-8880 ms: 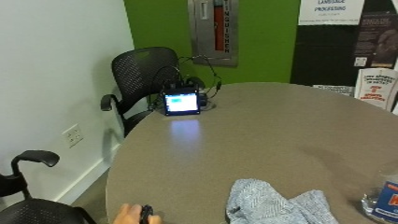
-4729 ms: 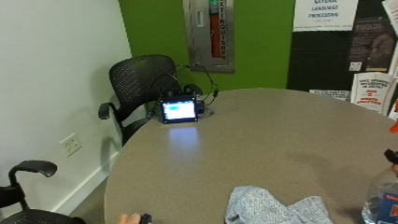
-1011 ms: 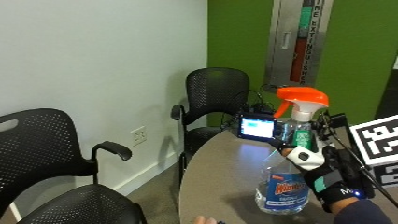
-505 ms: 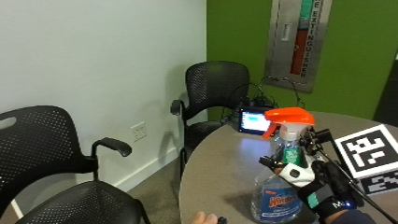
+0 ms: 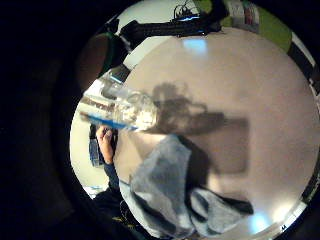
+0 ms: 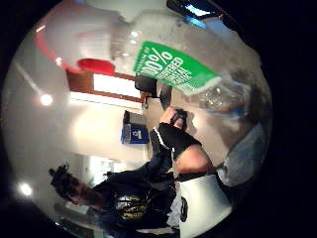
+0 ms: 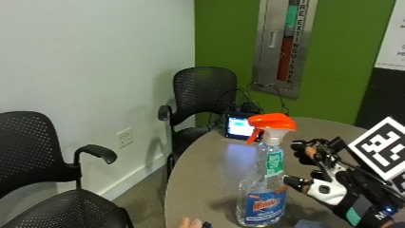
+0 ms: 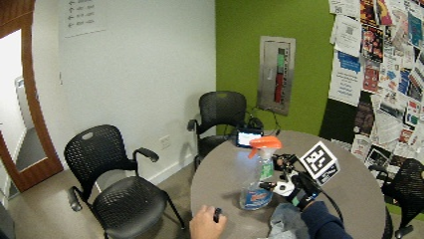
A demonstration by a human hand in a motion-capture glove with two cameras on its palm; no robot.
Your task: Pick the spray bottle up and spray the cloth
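A clear spray bottle [image 7: 263, 190] with an orange trigger head and blue liquid stands upright on the round grey table [image 7: 208, 180], near its front edge. My gloved right hand [image 7: 323, 183] is just to the right of the bottle's neck with fingers and thumb spread, and a small gap shows between them and the bottle. In the wide outside view the bottle [image 8: 258, 184] and hand [image 8: 288, 181] stand the same way. The thumb side palm view has the bottle [image 6: 173, 64] close to the palm. A crumpled blue-grey cloth [image 5: 165, 195] lies on the table near the person, also visible as the cloth [image 8: 285, 221].
The person's bare left hand [image 8: 209, 226] rests at the table's front edge with a small black object. A small lit screen [image 7: 239, 127] with cables sits at the table's far side. Black mesh chairs [image 8: 109, 174] stand along the white wall.
Half a second ago the gloved hand was wrapped round the bottle's neck; now its fingers are spread and off the bottle. The outside camera has shifted too.
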